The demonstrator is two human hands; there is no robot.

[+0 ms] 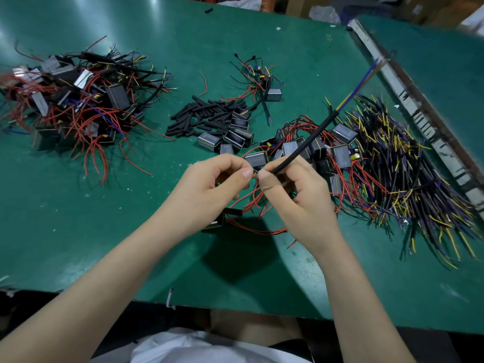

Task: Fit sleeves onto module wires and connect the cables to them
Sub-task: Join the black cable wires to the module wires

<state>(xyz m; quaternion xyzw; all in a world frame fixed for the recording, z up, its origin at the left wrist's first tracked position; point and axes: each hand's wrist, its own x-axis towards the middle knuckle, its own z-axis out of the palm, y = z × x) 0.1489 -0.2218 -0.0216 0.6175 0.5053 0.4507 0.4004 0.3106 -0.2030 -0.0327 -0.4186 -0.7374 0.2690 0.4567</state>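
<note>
head view, item one: my right hand (301, 197) pinched the near end of a black cable (311, 136) between thumb and forefinger. its long axis ran up and to the right, away from me, ending in blurred blue and yellow cores raised above the table (104, 244).

item two: my left hand (209, 189) was curled, its thumb and forefinger tips pinching something small and dark just left of the cable's end. whether that was a wire tip or a sleeve, i could not tell. the two pinches nearly touched; the joint lay between them, so i judged the coming move a short push along the cable's axis, either hand equally near.

item three: a dark module (222, 218), boxy, hung or lay below my hands, its thin red wires (251, 200) looping up toward my fingers.

item four: sleeves (207, 113), short matte black tubes, heaped beyond my hands, well apart.

item five: cable stock (408, 163), black-jacketed with yellow and blue tips, piled at right.

item six: grey-faced modules (337, 153) with red leads lay beyond my right hand; a tangled module heap (78, 100) lay far left.
</note>
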